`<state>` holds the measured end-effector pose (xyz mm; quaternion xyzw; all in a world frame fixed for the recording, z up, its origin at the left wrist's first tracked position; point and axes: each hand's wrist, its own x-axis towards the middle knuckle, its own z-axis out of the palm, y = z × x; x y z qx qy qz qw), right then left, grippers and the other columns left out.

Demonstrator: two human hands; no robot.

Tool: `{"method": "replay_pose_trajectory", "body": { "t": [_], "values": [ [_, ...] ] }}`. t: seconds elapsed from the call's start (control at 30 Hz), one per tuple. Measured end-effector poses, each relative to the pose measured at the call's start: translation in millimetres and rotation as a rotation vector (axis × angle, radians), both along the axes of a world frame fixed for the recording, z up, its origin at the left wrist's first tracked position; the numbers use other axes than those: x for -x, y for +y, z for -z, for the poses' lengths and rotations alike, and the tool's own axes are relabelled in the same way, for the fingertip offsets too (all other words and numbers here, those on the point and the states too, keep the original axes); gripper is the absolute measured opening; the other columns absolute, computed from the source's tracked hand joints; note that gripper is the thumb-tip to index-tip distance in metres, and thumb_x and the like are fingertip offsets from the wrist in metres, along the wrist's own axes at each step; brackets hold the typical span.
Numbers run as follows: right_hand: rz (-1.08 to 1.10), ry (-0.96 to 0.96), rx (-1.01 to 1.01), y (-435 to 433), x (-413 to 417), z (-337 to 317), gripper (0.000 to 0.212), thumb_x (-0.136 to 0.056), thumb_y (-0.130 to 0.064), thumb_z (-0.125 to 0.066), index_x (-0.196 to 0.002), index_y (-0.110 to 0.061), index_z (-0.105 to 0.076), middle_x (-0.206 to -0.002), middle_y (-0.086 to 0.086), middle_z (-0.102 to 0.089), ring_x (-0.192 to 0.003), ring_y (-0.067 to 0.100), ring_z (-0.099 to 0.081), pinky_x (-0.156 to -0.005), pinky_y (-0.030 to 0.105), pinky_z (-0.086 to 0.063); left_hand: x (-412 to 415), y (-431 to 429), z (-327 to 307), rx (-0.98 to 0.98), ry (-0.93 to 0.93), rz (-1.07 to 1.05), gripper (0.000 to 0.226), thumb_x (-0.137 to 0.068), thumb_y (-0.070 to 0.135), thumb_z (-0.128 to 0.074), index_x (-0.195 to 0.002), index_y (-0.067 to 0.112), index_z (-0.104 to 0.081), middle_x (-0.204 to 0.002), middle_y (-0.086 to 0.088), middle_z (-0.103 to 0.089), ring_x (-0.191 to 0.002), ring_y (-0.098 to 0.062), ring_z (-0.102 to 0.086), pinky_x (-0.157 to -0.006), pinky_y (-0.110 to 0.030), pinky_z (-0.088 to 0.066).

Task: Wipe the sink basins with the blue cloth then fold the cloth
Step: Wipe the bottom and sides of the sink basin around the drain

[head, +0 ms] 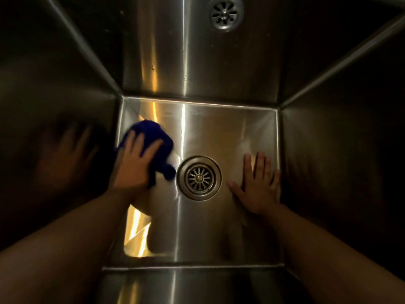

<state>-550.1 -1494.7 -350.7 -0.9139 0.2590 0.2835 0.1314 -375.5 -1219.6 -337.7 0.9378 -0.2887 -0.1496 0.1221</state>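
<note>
I look straight down into a deep stainless steel sink basin (219, 132). The bunched blue cloth (153, 132) lies on the basin floor at its left side. My left hand (135, 163) presses flat on the cloth with fingers spread and straight. My right hand (258, 183) rests flat on the bare floor at the right, fingers straight, close to the right wall. Between the two hands sits the round drain strainer (199, 178).
Steep steel walls enclose the floor on all sides. The back wall (197, 62) mirrors the drain as a reflection (225, 13). The left wall (54, 139) shows a dim reflection of my left hand. Lighting is dark and yellowish.
</note>
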Motion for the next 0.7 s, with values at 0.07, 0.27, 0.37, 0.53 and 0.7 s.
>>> {"method": "replay_pose_trajectory", "body": {
  "t": [0.07, 0.27, 0.37, 0.53, 0.7],
  "values": [
    [0.003, -0.008, 0.003, 0, 0, 0, 0.09, -0.084, -0.077, -0.027, -0.135, -0.039, 0.037, -0.143, 0.0, 0.047, -0.136, 0.022, 0.041, -0.11, 0.053, 0.02, -20, -12, 4, 0.006, -0.064, -0.234, 0.068, -0.083, 0.014, -0.055, -0.146, 0.028, -0.031, -0.156, -0.02, -0.019, -0.146, -0.039, -0.004, -0.113, -0.056, -0.016],
    [0.001, -0.046, 0.011, 1, 1, 1, 0.09, -0.085, -0.075, -0.028, -0.137, -0.037, 0.035, -0.147, 0.001, 0.043, -0.138, 0.023, 0.037, -0.109, 0.054, 0.019, -61, -62, 9, 0.021, -0.102, -0.355, 0.057, -0.09, 0.023, -0.05, -0.143, 0.029, -0.032, -0.154, -0.019, -0.023, -0.144, -0.041, -0.007, -0.111, -0.06, -0.014],
    [-0.001, -0.061, 0.038, 3, 2, 0, 0.09, -0.086, -0.073, -0.03, -0.144, -0.034, 0.026, -0.154, 0.004, 0.034, -0.138, 0.023, 0.036, -0.11, 0.055, 0.016, -54, -70, 11, -0.027, -0.135, -0.336, 0.056, -0.088, 0.028, -0.051, -0.142, 0.03, -0.034, -0.152, -0.02, -0.026, -0.142, -0.044, -0.011, -0.105, -0.064, -0.019],
    [-0.01, -0.045, 0.036, 2, 1, -1, 0.09, -0.086, -0.075, -0.025, -0.143, -0.033, 0.03, -0.152, 0.006, 0.037, -0.135, 0.025, 0.04, -0.109, 0.056, 0.019, -24, -89, 3, -0.002, -0.124, 0.02, 0.053, -0.084, 0.032, -0.057, -0.135, 0.031, -0.044, -0.146, -0.016, -0.037, -0.138, -0.044, -0.021, -0.096, -0.063, -0.03],
    [-0.01, -0.054, 0.002, 1, 2, -2, 0.09, -0.085, -0.076, -0.024, -0.14, -0.036, 0.035, -0.147, 0.004, 0.045, -0.132, 0.023, 0.046, -0.106, 0.053, 0.025, 28, -93, -8, 0.019, -0.046, 0.447, 0.055, -0.059, 0.025, -0.078, -0.113, 0.024, -0.065, -0.125, -0.018, -0.058, -0.116, -0.049, -0.048, -0.075, -0.054, -0.05]
  ]
}}
